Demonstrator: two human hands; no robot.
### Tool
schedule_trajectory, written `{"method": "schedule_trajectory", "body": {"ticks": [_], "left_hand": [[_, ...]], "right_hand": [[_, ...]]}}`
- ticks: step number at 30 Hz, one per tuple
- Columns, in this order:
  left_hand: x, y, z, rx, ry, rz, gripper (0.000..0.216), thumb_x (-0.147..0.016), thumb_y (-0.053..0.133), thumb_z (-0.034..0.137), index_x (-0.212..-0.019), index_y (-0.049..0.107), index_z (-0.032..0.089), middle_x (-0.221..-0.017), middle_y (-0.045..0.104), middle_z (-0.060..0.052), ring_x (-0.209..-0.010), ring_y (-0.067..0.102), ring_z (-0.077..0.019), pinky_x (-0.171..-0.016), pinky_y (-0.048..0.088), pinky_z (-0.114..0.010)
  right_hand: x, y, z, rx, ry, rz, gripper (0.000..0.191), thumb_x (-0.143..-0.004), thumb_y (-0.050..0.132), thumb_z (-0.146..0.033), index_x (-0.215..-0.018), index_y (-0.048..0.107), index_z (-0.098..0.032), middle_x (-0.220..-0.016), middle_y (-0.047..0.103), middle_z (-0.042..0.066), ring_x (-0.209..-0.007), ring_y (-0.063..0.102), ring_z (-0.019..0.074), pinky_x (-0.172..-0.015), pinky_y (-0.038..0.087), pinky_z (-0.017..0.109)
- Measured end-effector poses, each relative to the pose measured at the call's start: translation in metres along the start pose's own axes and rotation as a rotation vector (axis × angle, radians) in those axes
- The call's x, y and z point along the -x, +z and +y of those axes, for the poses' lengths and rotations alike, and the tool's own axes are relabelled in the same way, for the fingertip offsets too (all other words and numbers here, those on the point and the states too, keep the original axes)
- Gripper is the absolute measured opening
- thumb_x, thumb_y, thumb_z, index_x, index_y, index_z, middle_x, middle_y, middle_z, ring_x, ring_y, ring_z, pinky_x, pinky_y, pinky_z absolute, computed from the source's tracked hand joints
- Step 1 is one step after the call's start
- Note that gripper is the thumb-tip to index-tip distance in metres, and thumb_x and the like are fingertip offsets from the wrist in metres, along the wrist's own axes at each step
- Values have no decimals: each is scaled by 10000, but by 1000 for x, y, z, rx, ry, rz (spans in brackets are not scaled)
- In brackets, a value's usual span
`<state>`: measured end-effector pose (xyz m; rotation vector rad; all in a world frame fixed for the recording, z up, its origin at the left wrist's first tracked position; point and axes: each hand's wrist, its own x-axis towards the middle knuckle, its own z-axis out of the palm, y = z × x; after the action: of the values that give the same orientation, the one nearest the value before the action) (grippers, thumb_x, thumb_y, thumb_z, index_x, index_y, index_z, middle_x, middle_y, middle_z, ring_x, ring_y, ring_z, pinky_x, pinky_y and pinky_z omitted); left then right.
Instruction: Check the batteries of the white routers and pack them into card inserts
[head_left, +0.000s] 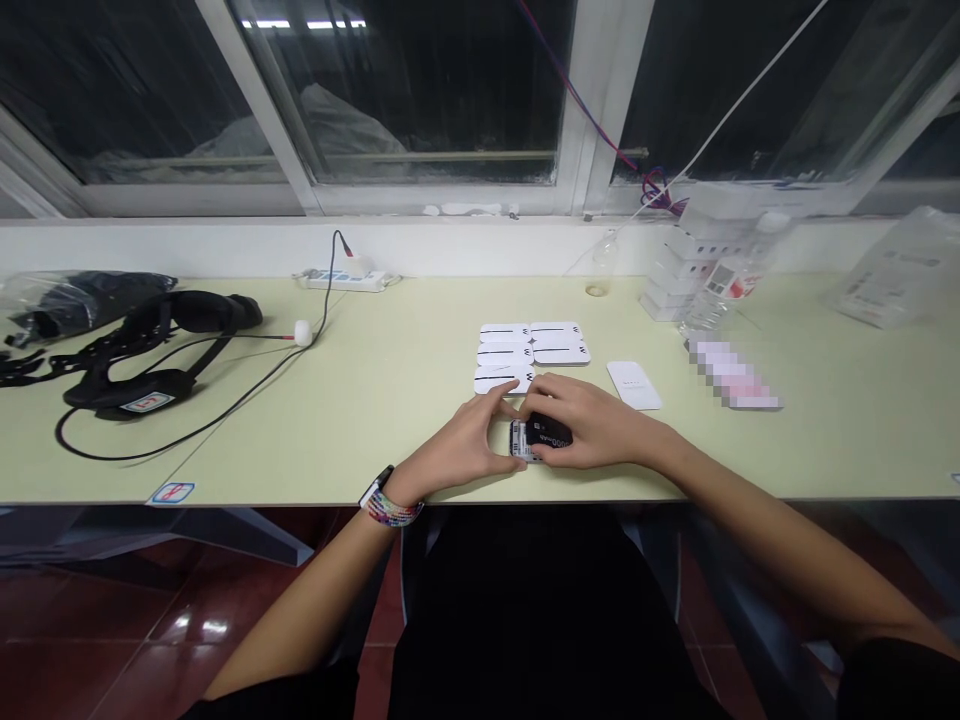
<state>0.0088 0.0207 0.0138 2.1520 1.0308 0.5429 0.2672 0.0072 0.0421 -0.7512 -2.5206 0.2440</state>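
Observation:
My right hand (pixel 589 420) is closed over a black power bank (pixel 551 432) whose visible print ends in "000mAh". Beneath and left of it shows a white label with barcodes on a small box (pixel 519 440), mostly covered. My left hand (pixel 469 440) curves round the box's left end, its thumb at the near corner and a finger at the far side. Just beyond my hands lie several flat white boxes (pixel 502 352) in two columns, each marked with a black line and a letter. A single white box (pixel 634 385) rests to their right.
On the left lie a black headset (pixel 142 390) with its cable and a power strip (pixel 345 280). To the right stand a plastic bottle (pixel 724 280), stacked white boxes (pixel 667 275), a pixelated item (pixel 735 375) and a plastic bag (pixel 896 265). A small glass bottle (pixel 601 265) is near the wall.

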Motion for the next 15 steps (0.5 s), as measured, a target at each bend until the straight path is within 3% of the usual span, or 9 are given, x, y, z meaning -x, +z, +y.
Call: {"method": "schedule_trajectory", "body": {"ticks": [3, 8, 15], "left_hand": [[0, 0, 0, 6, 18, -9, 1096, -822, 913, 373, -1738, 312, 317, -1500, 692, -90, -1511, 548, -378, -1273, 405, -532], [-1, -1, 2, 14, 31, -11, 1063, -824, 913, 355, -1716, 335, 329, -1461, 720, -78, -1466, 588, -371, -1250, 418, -541], [0, -4, 2, 9, 36, -20, 989, -837, 917, 382, -1680, 401, 354, -1462, 718, -72, -1460, 590, -376, -1242, 422, -562]], "right_hand": [[9, -15, -5, -15, 87, 47, 213, -920, 727, -256, -1102, 618, -246, -1093, 645, 72, -950, 628, 260, -815, 523, 389], [48, -37, -6, -43, 207, 139, 217, -955, 740, -263, -1122, 601, -271, -1128, 671, 73, -1041, 665, 287, -887, 559, 422], [108, -30, 3, -57, 489, 202, 317, -932, 798, -359, -1211, 659, -299, -1216, 750, 59, -1113, 748, 311, -993, 632, 494]]}}
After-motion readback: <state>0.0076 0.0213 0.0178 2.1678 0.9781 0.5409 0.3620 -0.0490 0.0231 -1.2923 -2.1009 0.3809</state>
